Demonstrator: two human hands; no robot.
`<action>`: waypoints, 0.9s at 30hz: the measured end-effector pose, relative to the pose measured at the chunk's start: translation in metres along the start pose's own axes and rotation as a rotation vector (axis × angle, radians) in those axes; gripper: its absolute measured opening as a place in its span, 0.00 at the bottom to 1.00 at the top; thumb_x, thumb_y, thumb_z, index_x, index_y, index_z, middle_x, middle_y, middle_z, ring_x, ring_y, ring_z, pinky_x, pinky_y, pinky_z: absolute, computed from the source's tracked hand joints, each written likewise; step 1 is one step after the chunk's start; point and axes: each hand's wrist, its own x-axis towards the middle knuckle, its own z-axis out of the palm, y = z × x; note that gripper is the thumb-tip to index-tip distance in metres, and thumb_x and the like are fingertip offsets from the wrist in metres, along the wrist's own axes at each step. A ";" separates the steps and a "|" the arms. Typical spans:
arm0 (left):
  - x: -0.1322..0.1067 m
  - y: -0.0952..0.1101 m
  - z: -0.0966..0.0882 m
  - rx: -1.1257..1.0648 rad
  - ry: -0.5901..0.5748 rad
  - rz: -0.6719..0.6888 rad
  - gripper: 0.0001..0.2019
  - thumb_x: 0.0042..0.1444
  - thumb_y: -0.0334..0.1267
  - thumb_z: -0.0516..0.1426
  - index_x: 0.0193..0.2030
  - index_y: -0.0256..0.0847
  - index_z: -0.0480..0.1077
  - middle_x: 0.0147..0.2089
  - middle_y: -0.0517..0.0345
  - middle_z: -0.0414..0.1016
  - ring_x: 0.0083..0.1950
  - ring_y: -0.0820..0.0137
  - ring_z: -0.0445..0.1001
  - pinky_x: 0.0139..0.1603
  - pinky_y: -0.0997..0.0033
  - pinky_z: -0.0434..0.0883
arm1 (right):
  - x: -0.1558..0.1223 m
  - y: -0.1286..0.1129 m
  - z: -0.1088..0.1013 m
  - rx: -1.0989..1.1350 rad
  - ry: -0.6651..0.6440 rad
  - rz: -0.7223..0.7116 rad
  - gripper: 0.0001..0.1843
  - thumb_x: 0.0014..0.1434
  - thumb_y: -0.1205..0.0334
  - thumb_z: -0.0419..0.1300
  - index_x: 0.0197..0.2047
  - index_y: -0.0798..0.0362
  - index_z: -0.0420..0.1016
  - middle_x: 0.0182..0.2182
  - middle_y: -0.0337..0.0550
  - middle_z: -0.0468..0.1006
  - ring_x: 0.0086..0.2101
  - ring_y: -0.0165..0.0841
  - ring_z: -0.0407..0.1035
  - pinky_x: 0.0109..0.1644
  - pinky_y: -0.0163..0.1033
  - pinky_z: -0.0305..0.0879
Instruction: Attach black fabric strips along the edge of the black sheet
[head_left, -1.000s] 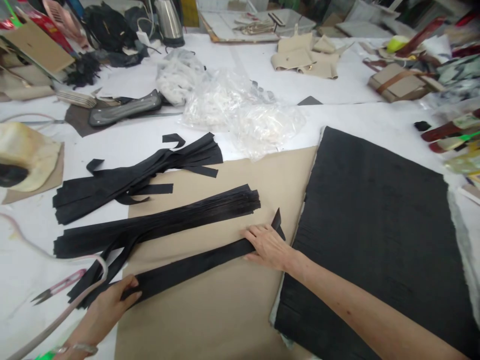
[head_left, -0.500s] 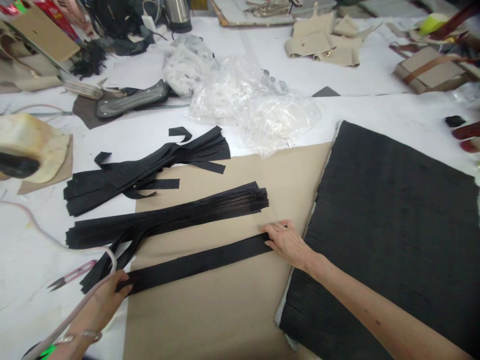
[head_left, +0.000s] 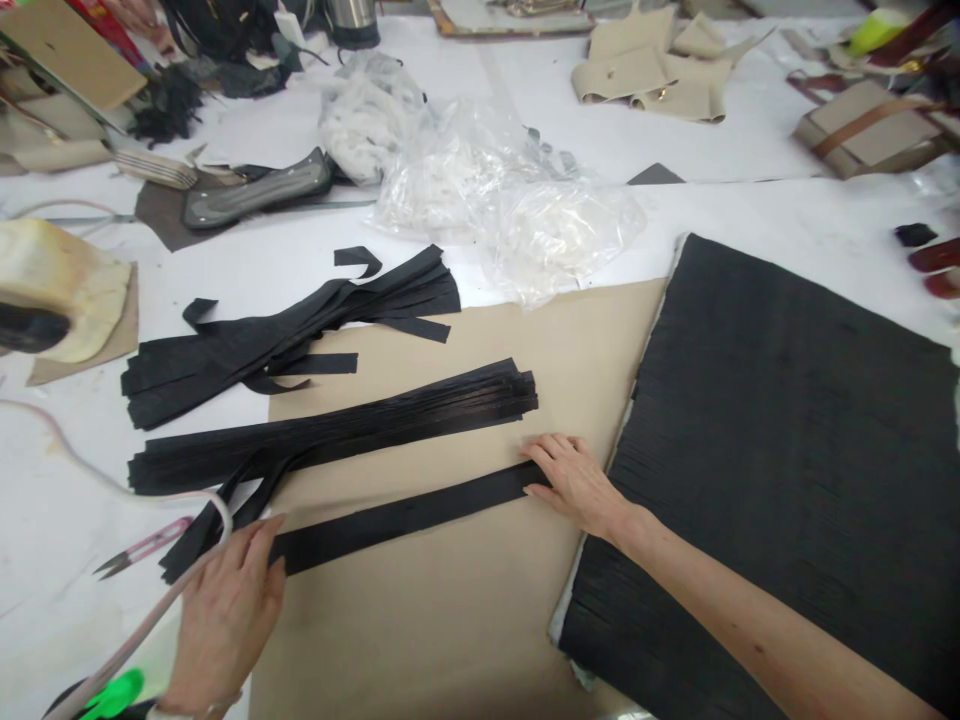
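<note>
White tabletop point(head_left: 765, 220); I'm likely flattening this black strip point(head_left: 412, 516), left fingers point(head_left: 259, 540), right fingers point(head_left: 543, 450) at either end, grips unclear; next needs alignment.

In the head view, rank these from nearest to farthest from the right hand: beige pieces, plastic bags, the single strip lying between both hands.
From the right hand:
1. Strip: its right end lies under the hand.
2. Plastic bags: beyond it, mid-table.
3. Beige pieces: far side, slightly right.

bright, diffuse light | soft, faint shadows | glints on plastic bags point(head_left: 559, 235) | edges blurred, stretched | strapped box point(head_left: 874, 130) smeared
</note>
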 end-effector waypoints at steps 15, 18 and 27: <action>0.019 0.020 0.009 -0.084 -0.330 -0.078 0.09 0.59 0.36 0.49 0.44 0.42 0.66 0.51 0.49 0.67 0.55 0.55 0.63 0.48 0.56 0.60 | 0.007 -0.012 -0.004 -0.136 -0.066 -0.015 0.11 0.56 0.64 0.67 0.39 0.52 0.68 0.42 0.46 0.71 0.45 0.44 0.64 0.47 0.48 0.55; 0.016 0.020 0.013 -0.097 -0.310 -0.069 0.06 0.58 0.36 0.48 0.39 0.42 0.64 0.49 0.49 0.68 0.53 0.56 0.65 0.49 0.55 0.59 | 0.006 -0.013 -0.007 -0.113 -0.055 -0.034 0.10 0.56 0.66 0.65 0.38 0.52 0.67 0.42 0.46 0.71 0.45 0.43 0.64 0.46 0.47 0.55; 0.007 0.015 0.022 -0.125 -0.309 0.043 0.17 0.58 0.36 0.44 0.48 0.41 0.70 0.52 0.47 0.74 0.55 0.57 0.70 0.55 0.50 0.60 | 0.001 -0.005 -0.004 0.006 -0.130 -0.060 0.07 0.58 0.67 0.63 0.37 0.53 0.68 0.38 0.44 0.75 0.42 0.41 0.68 0.49 0.46 0.55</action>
